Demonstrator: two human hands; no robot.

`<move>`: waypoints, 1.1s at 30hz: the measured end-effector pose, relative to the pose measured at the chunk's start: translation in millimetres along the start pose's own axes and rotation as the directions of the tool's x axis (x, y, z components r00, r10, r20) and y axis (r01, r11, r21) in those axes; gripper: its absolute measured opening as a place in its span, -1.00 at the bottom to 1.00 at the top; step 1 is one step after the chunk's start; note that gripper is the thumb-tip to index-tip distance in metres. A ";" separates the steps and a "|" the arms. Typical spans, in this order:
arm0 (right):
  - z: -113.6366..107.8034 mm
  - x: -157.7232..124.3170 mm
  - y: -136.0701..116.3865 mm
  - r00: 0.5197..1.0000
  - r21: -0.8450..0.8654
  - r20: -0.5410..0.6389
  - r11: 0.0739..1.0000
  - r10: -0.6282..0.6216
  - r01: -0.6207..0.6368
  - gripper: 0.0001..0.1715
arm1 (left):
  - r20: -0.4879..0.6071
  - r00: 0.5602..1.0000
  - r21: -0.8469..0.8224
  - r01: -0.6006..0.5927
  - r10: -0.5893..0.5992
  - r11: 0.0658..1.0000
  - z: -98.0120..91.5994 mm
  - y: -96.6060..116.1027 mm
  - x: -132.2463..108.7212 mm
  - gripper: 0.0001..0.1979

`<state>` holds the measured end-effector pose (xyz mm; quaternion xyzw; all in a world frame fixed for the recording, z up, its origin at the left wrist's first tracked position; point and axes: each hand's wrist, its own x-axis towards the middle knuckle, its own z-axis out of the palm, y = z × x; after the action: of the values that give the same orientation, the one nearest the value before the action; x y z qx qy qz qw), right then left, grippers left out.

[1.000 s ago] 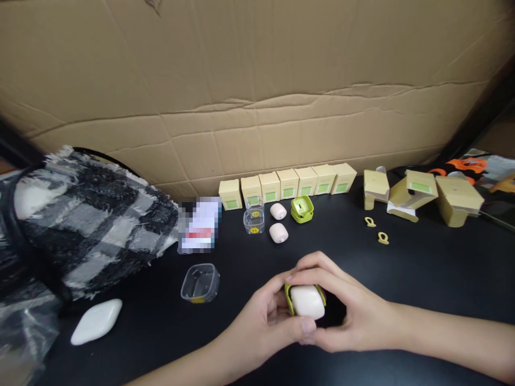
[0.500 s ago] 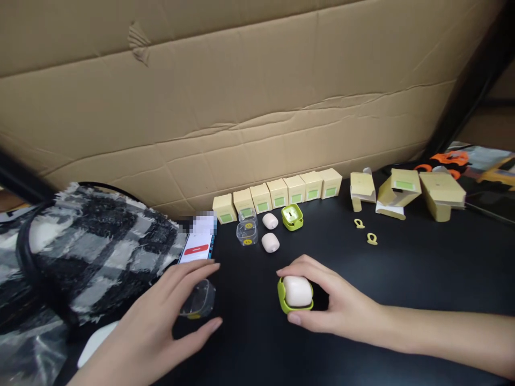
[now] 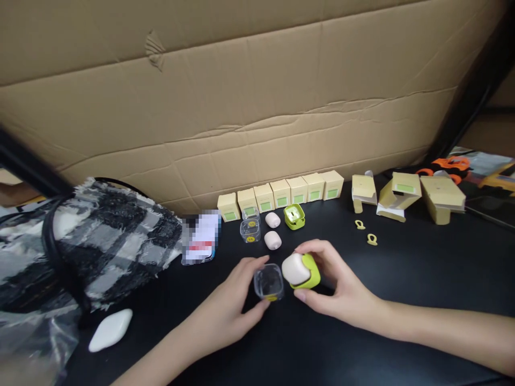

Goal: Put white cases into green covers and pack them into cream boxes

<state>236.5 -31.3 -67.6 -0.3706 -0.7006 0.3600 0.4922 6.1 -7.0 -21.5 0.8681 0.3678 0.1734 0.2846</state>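
Between the thumb and fingers of my left hand [image 3: 237, 303] is a clear plastic case [image 3: 269, 282] with a yellow sticker on its lower edge. My right hand [image 3: 338, 281] grips a lime-green holder [image 3: 311, 274] in which a pale pink rounded piece [image 3: 295, 269] sits. The pink piece faces left, close beside the clear case. Behind them lie two smaller pale pink pieces [image 3: 272, 240], another green holder [image 3: 294, 216] and clear cases [image 3: 250, 230] with yellow stickers.
Several small cream boxes [image 3: 264, 198] stand in a row against the cardboard [image 3: 241, 107]. Opened boxes [image 3: 442, 195] and two yellow rings [image 3: 372, 239] are at right. At left are a phone [image 3: 203, 236], a plaid cloth [image 3: 129, 241] and a white object [image 3: 110, 329].
My left hand has moved right and brought the clear case close to the green holder. My right hand has raised and turned the holder, so the pink piece now points left.
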 end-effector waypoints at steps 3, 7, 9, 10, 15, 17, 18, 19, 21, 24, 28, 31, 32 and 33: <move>-2.2 1.2 0.5 0.997 -0.021 -0.058 0.998 -0.054 0.053 -0.44 | 0.019 0.997 -0.154 -0.071 0.075 0.986 16.9 3.5 22.0 -0.46; -11.4 8.6 0.0 0.991 -0.085 -0.070 0.991 -0.111 0.105 -0.47 | -0.029 0.997 -0.224 -0.082 0.077 0.971 31.6 -0.5 29.6 -0.52; -19.0 14.2 -1.8 0.990 -0.115 -0.051 0.985 -0.132 0.125 -0.47 | -0.043 0.997 -0.236 -0.074 0.065 0.969 33.8 -2.9 27.9 -0.54; -23.0 17.1 -3.0 0.990 -0.120 -0.038 0.984 -0.139 0.134 -0.43 | -0.044 0.997 -0.245 -0.072 0.063 0.967 33.9 -3.9 26.8 -0.53; -35.7 26.5 -6.4 0.983 -0.125 0.057 0.976 -0.172 0.178 -0.48 | -0.034 0.998 -0.321 -0.055 0.046 0.946 32.1 -6.4 25.9 -0.54; -35.8 27.1 -5.8 0.979 -0.148 0.107 0.971 -0.174 0.188 -0.61 | -0.035 0.999 -0.358 -0.042 0.032 0.933 32.4 -7.4 26.7 -0.53; -35.2 26.9 -5.3 0.977 -0.160 0.120 0.968 -0.175 0.193 -0.63 | -0.037 0.999 -0.375 -0.037 0.025 0.926 32.8 -7.9 27.1 -0.52; -34.2 26.5 -4.9 0.976 -0.170 0.128 0.965 -0.177 0.198 -0.65 | -0.040 0.999 -0.389 -0.032 0.018 0.921 33.2 -8.4 27.4 -0.51; -32.2 25.6 -4.3 0.972 -0.185 0.146 0.960 -0.183 0.209 -0.67 | -0.045 0.999 -0.402 -0.024 0.007 0.915 33.7 -9.1 27.6 -0.52; -30.2 25.0 -3.6 0.967 -0.194 0.178 0.957 -0.180 0.214 -0.65 | -0.046 0.999 -0.401 -0.018 0.000 0.916 33.4 -9.0 27.8 -0.57; -29.5 25.1 -2.1 0.960 -0.189 0.205 0.955 -0.190 0.230 -0.62 | -0.034 0.999 -0.401 -0.011 -0.003 0.916 32.0 -7.9 28.0 -0.58; -29.3 24.4 -1.8 0.961 -0.192 0.190 0.953 -0.199 0.236 -0.64 | -0.028 1.000 -0.395 -0.004 -0.008 0.919 31.7 -7.6 28.0 -0.59; -29.1 24.0 -2.0 0.964 -0.193 0.179 0.954 -0.196 0.230 -0.64 | -0.027 1.000 -0.393 -0.004 -0.008 0.920 31.7 -7.7 27.9 -0.59; -28.9 23.6 -2.2 0.966 -0.193 0.172 0.955 -0.192 0.224 -0.65 | -0.028 1.000 -0.391 -0.004 -0.007 0.920 31.7 -7.9 27.9 -0.59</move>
<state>258.1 -7.6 -48.4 -0.3162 -0.8051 0.2570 0.4310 36.7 6.4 -48.5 0.7910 0.3305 0.2558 0.4468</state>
